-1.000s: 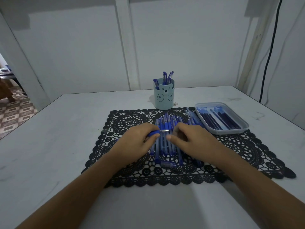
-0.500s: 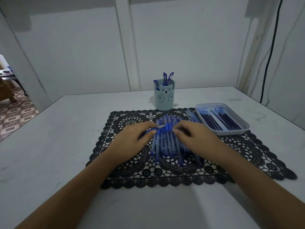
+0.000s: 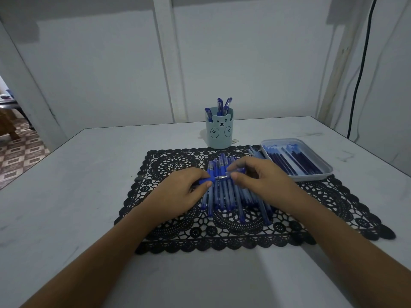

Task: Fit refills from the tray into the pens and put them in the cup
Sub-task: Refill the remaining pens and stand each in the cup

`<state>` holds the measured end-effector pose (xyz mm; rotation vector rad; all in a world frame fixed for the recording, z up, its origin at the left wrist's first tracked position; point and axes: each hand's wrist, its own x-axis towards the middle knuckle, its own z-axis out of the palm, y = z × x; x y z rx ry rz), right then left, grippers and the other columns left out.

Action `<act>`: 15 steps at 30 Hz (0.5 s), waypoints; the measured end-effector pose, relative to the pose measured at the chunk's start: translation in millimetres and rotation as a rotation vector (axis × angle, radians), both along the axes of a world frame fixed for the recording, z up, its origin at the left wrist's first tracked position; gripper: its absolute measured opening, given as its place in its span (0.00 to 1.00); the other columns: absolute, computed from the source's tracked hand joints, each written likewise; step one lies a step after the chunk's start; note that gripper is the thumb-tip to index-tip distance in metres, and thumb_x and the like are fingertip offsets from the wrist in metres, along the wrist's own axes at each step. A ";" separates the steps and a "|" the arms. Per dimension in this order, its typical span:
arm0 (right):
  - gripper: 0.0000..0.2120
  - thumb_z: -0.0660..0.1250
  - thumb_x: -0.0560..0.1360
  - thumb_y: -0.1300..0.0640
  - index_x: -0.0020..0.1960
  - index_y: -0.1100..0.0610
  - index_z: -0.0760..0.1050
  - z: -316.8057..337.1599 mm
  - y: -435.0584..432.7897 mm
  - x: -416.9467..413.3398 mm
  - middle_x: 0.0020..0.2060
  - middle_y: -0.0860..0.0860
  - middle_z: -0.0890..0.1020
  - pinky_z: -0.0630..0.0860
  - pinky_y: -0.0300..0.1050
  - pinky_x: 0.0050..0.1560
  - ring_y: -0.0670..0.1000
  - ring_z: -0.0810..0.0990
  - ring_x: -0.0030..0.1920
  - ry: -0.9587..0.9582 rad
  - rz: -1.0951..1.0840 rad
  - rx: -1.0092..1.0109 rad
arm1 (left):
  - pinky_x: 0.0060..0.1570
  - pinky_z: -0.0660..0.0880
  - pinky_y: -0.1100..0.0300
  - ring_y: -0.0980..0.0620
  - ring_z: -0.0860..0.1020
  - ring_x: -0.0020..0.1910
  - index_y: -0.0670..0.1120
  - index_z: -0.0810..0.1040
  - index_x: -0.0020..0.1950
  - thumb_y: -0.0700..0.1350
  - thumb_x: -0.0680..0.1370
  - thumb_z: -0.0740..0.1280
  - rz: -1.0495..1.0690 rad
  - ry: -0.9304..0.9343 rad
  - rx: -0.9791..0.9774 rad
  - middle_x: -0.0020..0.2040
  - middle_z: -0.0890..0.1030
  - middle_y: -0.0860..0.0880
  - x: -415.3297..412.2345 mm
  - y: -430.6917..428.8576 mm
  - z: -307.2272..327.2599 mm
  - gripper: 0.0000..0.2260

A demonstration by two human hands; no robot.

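Broad pale table (image 3: 77,196), matt and whitish, faintly scuffed, with dark smudges (image 3: 347,155) toward the far right corner. Flat across the middle, 1 black lace mat (image 3: 333,207): rectangular, scalloped all round, round medallions in the weave, long side parallel to the near edge. Behind its far edge, about midway along, 1 light-blue cup (image 3: 219,134) with a bear face, upright; base right at the lace border, on it or just off it not clear. To the right of the cup, 1 shallow pale tray (image 3: 311,177) with rounded corners, set askew over the mat's far right corner, outer side on bare table top.
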<state>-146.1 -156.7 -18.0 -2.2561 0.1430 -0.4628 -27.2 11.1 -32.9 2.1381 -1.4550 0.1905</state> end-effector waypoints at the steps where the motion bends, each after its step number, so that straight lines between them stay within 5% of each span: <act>1: 0.04 0.64 0.75 0.53 0.48 0.46 0.75 0.2 -0.1 -0.2 0.36 0.54 0.79 0.76 0.48 0.42 0.53 0.76 0.36 0.001 0.001 0.005 | 0.38 0.66 0.72 0.61 0.73 0.38 0.46 0.77 0.53 0.47 0.78 0.62 -0.004 -0.003 0.003 0.42 0.77 0.53 -0.5 -0.2 0.0 0.09; 8: 0.05 0.64 0.75 0.56 0.44 0.46 0.75 0.1 -3.1 1.6 0.29 0.47 0.72 0.66 0.31 0.29 0.41 0.67 0.27 -0.060 -0.033 0.074 | 0.37 0.66 0.73 0.65 0.72 0.38 0.45 0.77 0.52 0.46 0.78 0.62 -0.002 0.019 -0.035 0.37 0.73 0.58 -4.0 -0.2 4.4 0.08; 15: 0.07 0.66 0.75 0.59 0.48 0.49 0.78 -4.5 6.6 1.6 0.34 0.46 0.80 0.74 0.30 0.39 0.38 0.78 0.34 -0.013 0.113 0.121 | 0.35 0.68 0.65 0.56 0.73 0.36 0.45 0.79 0.50 0.48 0.78 0.60 -0.063 0.097 -0.035 0.36 0.78 0.50 -6.8 -3.1 -0.8 0.10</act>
